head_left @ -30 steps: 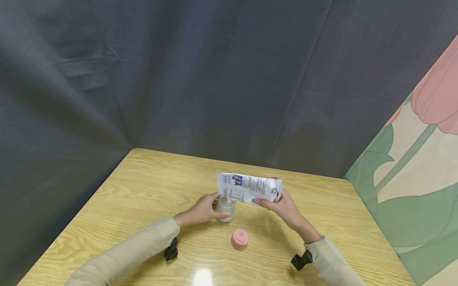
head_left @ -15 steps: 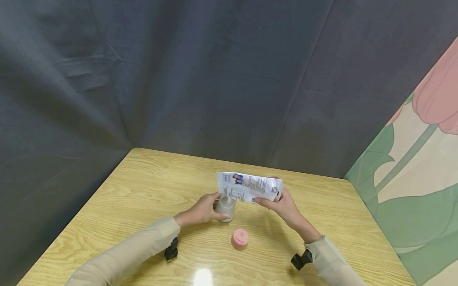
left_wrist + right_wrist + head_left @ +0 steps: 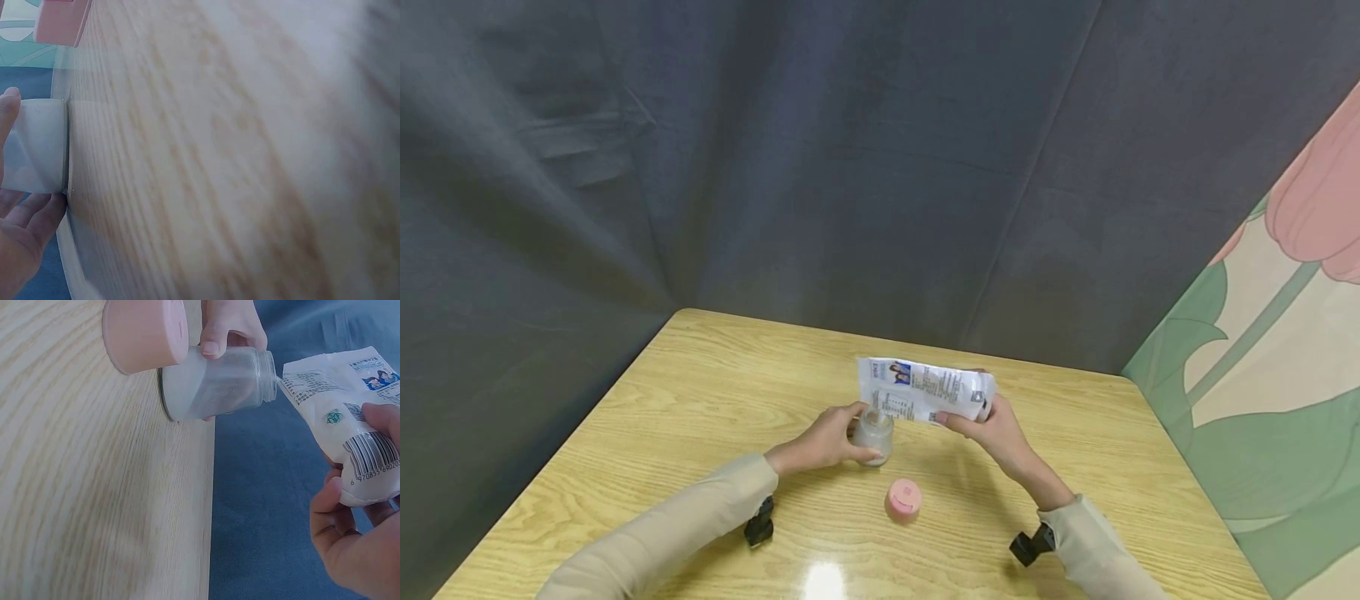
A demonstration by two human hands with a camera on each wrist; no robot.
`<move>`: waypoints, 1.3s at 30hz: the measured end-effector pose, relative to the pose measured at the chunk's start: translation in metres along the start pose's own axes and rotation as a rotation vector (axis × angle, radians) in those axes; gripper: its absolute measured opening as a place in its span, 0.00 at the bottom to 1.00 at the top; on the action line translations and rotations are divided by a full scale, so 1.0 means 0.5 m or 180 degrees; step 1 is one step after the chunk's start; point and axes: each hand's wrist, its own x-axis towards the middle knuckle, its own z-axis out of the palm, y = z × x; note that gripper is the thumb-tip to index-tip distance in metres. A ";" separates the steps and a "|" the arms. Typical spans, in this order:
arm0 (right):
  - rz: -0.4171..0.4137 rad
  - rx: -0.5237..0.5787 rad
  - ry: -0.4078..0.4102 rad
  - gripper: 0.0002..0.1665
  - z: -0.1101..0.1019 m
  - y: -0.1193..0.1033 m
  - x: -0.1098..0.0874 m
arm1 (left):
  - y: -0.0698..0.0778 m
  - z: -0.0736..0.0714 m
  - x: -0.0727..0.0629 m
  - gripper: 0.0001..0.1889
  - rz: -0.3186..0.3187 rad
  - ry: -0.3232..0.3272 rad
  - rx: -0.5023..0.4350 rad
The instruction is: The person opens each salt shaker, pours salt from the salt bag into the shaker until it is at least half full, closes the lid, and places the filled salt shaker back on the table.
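My left hand (image 3: 823, 440) holds a clear glass jar (image 3: 875, 437) upright on the table, thumb on the near side. White, fine-looking contents show inside the jar (image 3: 187, 394) in the right wrist view, and its threaded mouth is uncovered. My right hand (image 3: 1000, 437) grips a white printed pouch (image 3: 925, 390), tilted so that one corner points down at the jar's mouth. A thin white trickle shows between that corner and the mouth in the right wrist view. The left wrist view catches the jar's lower part (image 3: 40, 147) between thumb and fingers.
A round pink lid (image 3: 903, 498) lies on the wood-grain table (image 3: 737, 358), nearer to me than the jar. Behind the table hangs a dark curtain (image 3: 850, 167). A wall with a painted tulip (image 3: 1262, 400) stands at the right.
The pouch has risen very slightly and shifted a touch to the right, so more of the jar's mouth shows. My left hand and the jar stay put.
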 end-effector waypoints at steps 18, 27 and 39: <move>-0.0049 -0.0014 0.0021 0.27 -0.002 -0.001 -0.001 | -0.001 0.001 0.001 0.35 0.0020 0.0007 -0.0052; -0.0031 -0.0065 0.0051 0.28 -0.004 -0.006 -0.003 | 0.000 0.001 0.000 0.35 0.0032 0.0016 -0.0055; -0.0096 -0.0035 0.0055 0.28 -0.004 -0.006 -0.002 | 0.001 0.000 -0.002 0.35 0.0008 0.0018 -0.0064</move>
